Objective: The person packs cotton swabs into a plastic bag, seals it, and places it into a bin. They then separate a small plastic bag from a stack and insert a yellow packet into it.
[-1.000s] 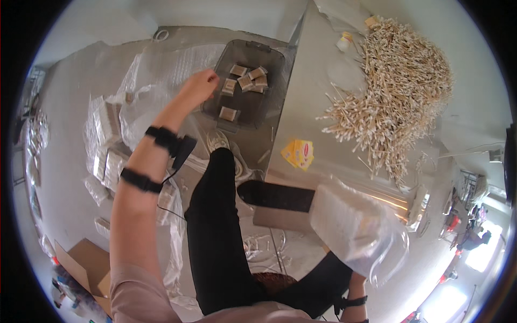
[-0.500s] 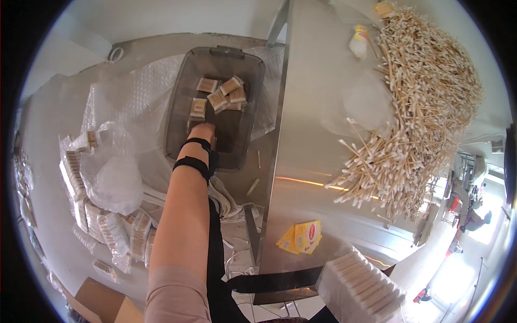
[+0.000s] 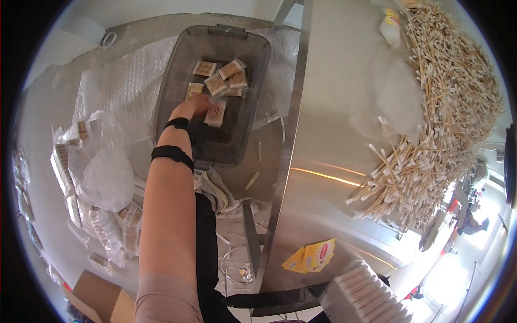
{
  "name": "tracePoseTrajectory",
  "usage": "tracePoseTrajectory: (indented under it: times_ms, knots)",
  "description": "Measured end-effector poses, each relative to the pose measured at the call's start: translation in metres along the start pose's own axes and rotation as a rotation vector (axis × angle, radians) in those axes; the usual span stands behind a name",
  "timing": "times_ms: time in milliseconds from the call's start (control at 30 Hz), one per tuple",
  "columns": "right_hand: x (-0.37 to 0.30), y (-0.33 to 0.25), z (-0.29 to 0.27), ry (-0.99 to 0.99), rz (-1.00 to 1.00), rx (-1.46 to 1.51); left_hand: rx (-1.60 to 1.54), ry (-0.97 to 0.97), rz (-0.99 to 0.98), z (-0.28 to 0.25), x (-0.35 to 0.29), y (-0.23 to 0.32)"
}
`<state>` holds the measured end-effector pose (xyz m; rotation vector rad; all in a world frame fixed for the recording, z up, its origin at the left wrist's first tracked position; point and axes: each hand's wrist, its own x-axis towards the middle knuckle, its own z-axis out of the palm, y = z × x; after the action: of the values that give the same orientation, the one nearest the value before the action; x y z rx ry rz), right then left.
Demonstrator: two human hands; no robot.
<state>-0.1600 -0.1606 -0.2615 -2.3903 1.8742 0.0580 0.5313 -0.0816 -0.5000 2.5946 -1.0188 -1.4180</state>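
Observation:
My left hand (image 3: 200, 104) reaches down into a grey plastic bin (image 3: 253, 129), blurred by motion. Its fingers are closed on the edge of a small clear packet of cotton swabs (image 3: 216, 115). Several similar swab packets (image 3: 216, 84) lie on the bin's floor just beyond the hand. One packet with a yellow label (image 3: 194, 89) is partly covered by my hand. Black straps circle my left wrist and forearm. My right hand is out of view.
To the right, a metal table (image 3: 328, 124) bears a big heap of loose cotton swabs (image 3: 452, 118), yellow cards (image 3: 312, 257) and a white bottle (image 3: 391, 28). A clear pack of swabs (image 3: 363, 296) is at lower right. Bagged swab packs (image 3: 105, 231) and a cardboard box (image 3: 99, 296) are left.
My left hand has risen slightly from the near part of the bin, and a swab packet now shows at its fingers. The view has shifted, moving the table rightward.

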Motion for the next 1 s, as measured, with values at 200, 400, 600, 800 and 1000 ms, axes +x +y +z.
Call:
tracePoseTrajectory:
  times_ms: [200, 400, 600, 800, 1000]
  knots:
    - [0.008, 0.009, -0.004, -0.011, 0.038, -0.071, -1.153, 0.524, -0.204, 0.019, 0.042, 0.026]
    - [0.010, 0.014, -0.015, -0.048, 0.053, -0.129, -1.032, 0.727, -0.408, 0.044, 0.078, 0.042]
    - [0.012, 0.013, -0.025, -0.069, 0.076, -0.155, -1.332, 0.410, 0.124, 0.057, 0.049, 0.025]
    - [0.013, 0.001, -0.023, -0.108, 0.072, -0.137, -1.563, 0.437, 0.496, 0.077, 0.028, 0.028]
    - [0.023, -0.001, -0.033, -0.134, 0.071, -0.170, -2.044, -0.034, -0.125, 0.047, 0.044, 0.099]
